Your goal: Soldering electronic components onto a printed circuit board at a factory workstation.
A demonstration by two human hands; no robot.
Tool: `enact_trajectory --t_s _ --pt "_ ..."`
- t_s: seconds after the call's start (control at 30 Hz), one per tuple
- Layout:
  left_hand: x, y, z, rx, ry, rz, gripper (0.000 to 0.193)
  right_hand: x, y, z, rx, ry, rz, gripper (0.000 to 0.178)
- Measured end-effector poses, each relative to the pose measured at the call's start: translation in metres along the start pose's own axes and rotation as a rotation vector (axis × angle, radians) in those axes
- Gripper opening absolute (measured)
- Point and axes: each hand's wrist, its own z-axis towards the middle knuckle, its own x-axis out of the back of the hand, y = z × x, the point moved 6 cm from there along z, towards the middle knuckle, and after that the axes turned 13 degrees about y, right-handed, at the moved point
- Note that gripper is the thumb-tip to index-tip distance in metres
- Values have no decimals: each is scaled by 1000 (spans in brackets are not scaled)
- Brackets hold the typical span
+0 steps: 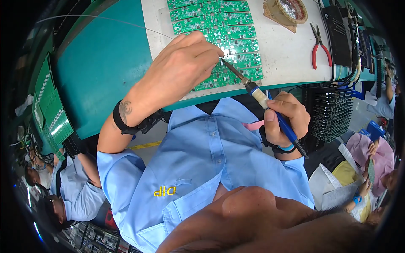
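Observation:
A panel of several joined green circuit boards point(238, 31) lies on the light work surface in front of me. My left hand point(181, 69) is over its left part, fingers pinched on a thin solder wire point(84, 15) that curves in from the far left. My right hand point(289, 118) is wrapped round the blue handle of a soldering iron point(258, 96), near the table's front edge. The iron points up and left, its dark tip meeting the panel close beside my left fingertips. Those fingertips partly hide the exact spot where tip and wire come together.
Red-handled pliers point(314, 57) and a round bowl point(304, 14) of silvery bits sit at the right. Beyond the pliers are dark equipment and cables. A teal mat point(101, 63) covers the left side. A black rack of boards point(331, 114) stands at right; co-workers sit on both sides.

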Motion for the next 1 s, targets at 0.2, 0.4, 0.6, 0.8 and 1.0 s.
enact_trajectory --t_s 0.2,0.4,0.6,0.8,1.0 --pt "-1 0 0 -14 17 -18 17 -1 -2 -3 -29 -69 -36 14" --pt "-2 0 1 -14 17 -19 19 -1 -3 -2 -28 -74 -44 14" --pt "-2 1 0 -22 24 -3 20 0 -4 -2 -28 -79 -39 14" --pt "-3 1 -1 -28 30 -3 20 -1 -5 -3 -19 -65 -28 15" --pt "-3 1 -2 -31 43 -4 20 -1 -6 -1 -13 -70 -29 15"
